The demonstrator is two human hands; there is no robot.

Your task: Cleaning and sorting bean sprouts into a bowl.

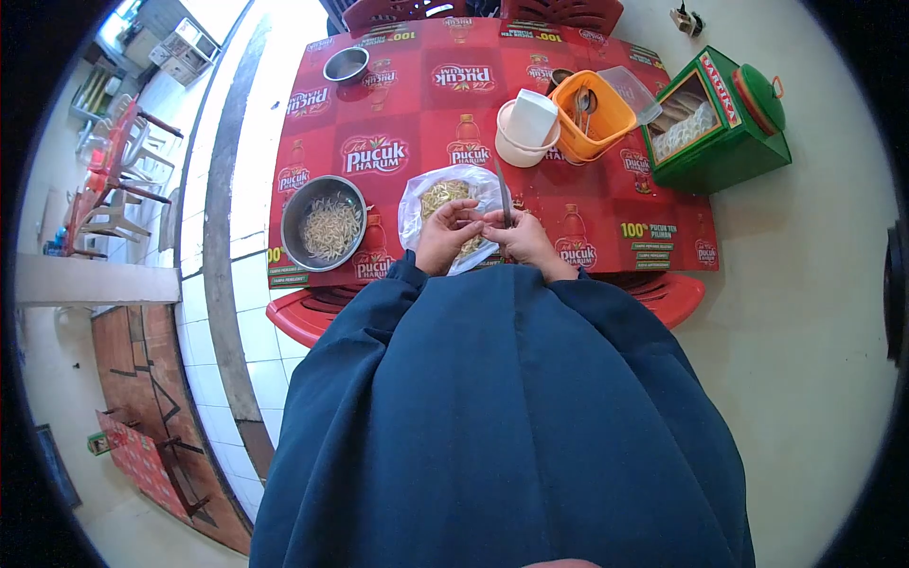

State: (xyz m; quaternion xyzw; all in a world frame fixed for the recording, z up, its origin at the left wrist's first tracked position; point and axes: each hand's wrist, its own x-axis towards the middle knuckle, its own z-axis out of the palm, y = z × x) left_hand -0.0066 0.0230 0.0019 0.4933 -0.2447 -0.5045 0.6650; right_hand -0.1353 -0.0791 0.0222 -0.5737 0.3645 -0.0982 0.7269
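Over a white plastic bag on the table, my two hands meet fingertip to fingertip. The bag lies open, with a pile of bean sprouts showing inside. My right hand grips a knife, its blade pointing away from me towards the far side of the table. The thumb and fingers of my left hand are bent close to the right fingertips; whatever may be pinched there is too small to make out. To the left stands a steel bowl holding pale bean sprouts.
A red printed tablecloth covers the table. Farther back are a small metal bowl, a white container and an orange basket with spoons. At right stands a green box with windowed front. Red chairs flank the table.
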